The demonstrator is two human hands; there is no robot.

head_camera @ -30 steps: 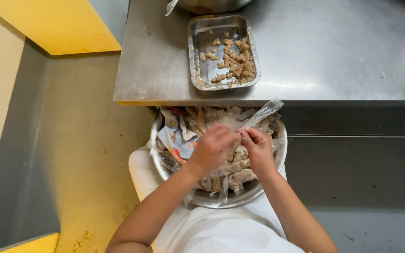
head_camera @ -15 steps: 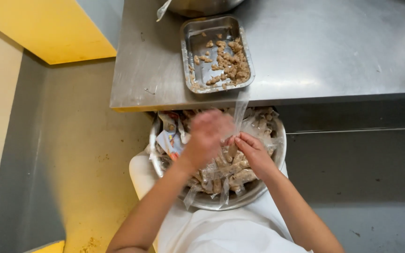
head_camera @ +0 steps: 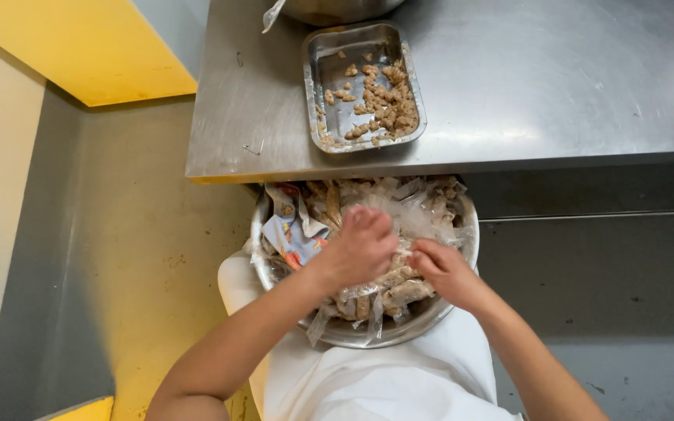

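Observation:
A round metal bowl [head_camera: 423,323] rests on my lap, full of clear plastic wrappers and brownish food pieces [head_camera: 403,290]. Both hands are over it. My left hand [head_camera: 356,249] is curled and blurred above the middle of the heap, fingers closed on a clear wrapper. My right hand [head_camera: 442,269] sits just beside it, pinching the same wrapped piece among the plastic. A rectangular metal tray [head_camera: 317,74] on the steel table holds unwrapped brown chunks [head_camera: 384,97], piled toward its right side.
The steel table [head_camera: 555,86] edge overhangs the far part of the bowl. A printed colourful packet [head_camera: 294,230] lies at the bowl's left side. Another metal vessel [head_camera: 337,9] stands at the table's far edge. Yellow and grey floor lies to the left.
The long clear wrapper that was raised toward the table has come down into the bowl. Both hands have lowered and closed together over the heap.

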